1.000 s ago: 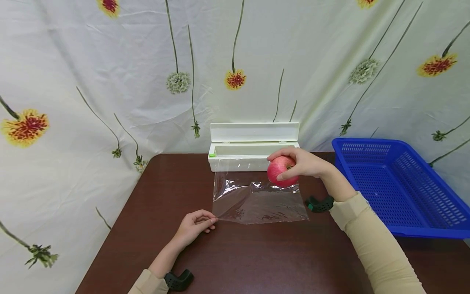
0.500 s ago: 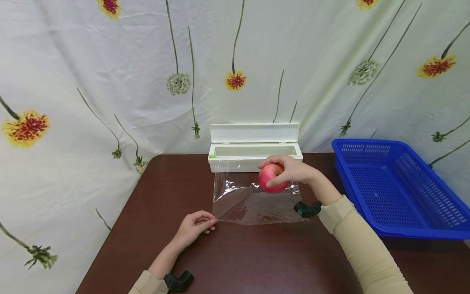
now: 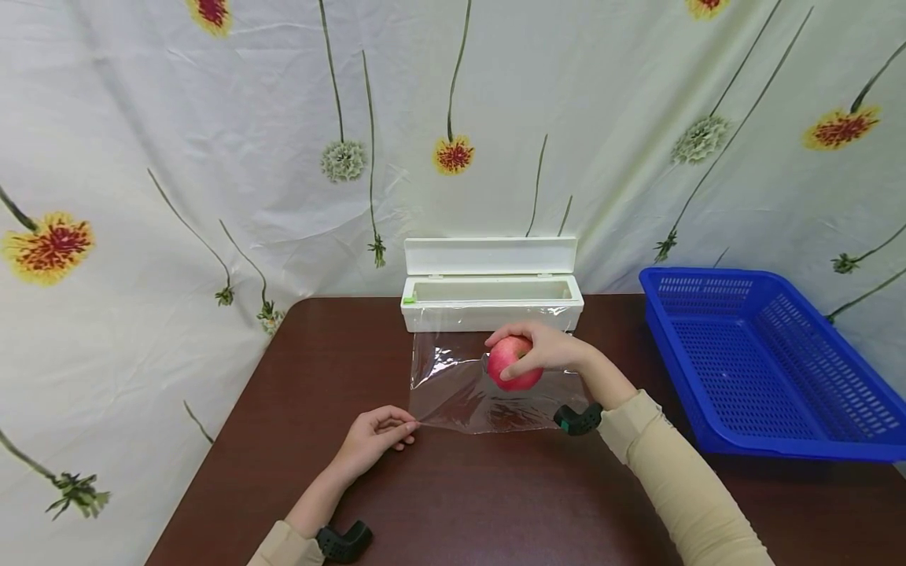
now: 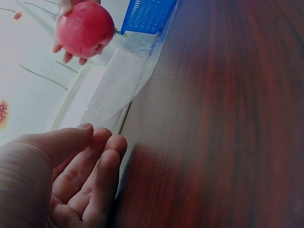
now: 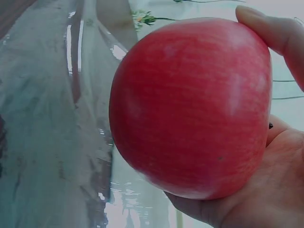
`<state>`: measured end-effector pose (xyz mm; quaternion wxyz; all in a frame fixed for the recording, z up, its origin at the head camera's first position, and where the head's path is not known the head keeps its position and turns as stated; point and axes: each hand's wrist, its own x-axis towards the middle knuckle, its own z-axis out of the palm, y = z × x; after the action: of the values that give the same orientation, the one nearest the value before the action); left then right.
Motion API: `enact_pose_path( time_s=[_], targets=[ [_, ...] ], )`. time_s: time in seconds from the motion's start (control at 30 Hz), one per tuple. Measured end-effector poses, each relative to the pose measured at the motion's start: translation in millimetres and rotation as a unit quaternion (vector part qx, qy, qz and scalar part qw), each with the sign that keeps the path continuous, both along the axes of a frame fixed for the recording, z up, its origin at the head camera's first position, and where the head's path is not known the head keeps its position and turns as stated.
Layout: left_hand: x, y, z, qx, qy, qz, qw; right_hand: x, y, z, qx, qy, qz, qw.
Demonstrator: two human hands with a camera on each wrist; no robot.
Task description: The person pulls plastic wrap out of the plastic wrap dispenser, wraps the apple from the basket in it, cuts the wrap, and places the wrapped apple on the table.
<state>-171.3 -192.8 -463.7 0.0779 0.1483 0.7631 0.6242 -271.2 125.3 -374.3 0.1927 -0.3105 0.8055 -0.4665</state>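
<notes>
My right hand grips a red apple between thumb and fingers, over a sheet of clear cling film. In the right wrist view the apple fills the middle, with the film to its left. The film runs from the front of a white dispenser box across the brown table. At the film's near left corner my left hand pinches the edge between thumb and forefinger. The left wrist view shows that pinch by the left hand, its other fingers loosely curled.
Behind the film the box's white lid stands raised. A blue plastic basket stands on the right side of the brown table. A white flowered cloth hangs along the back.
My right hand has carried the apple left and nearer to me, from close by the dispenser box to over the middle of the film. My left hand keeps its pinch on the corner.
</notes>
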Motion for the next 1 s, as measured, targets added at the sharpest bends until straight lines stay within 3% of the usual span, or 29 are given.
enact_pose_path(
  time_s=[0.17,0.77,0.87,1.0],
  targets=[
    [-0.5,-0.1,-0.1,0.0,0.005,-0.003,1.0,-0.4,-2.8,-10.7,0.001,-0.027,-0.004,0.9996],
    [0.2,0.8,1.3,-0.006,0.003,0.002,1.0,-3.0,-10.9,-38.4,0.019,-0.035,-0.014,0.9991],
    [-0.6,-0.2,-0.8,-0.003,0.01,-0.002,0.9999,-2.9,-12.0,-40.3,0.026,-0.031,-0.015,0.9991],
    [-6.3,-3.6,-14.0,0.003,0.012,-0.004,0.9999,-3.6,-13.6,-43.4,0.031,-0.03,-0.02,0.9989]
  ],
)
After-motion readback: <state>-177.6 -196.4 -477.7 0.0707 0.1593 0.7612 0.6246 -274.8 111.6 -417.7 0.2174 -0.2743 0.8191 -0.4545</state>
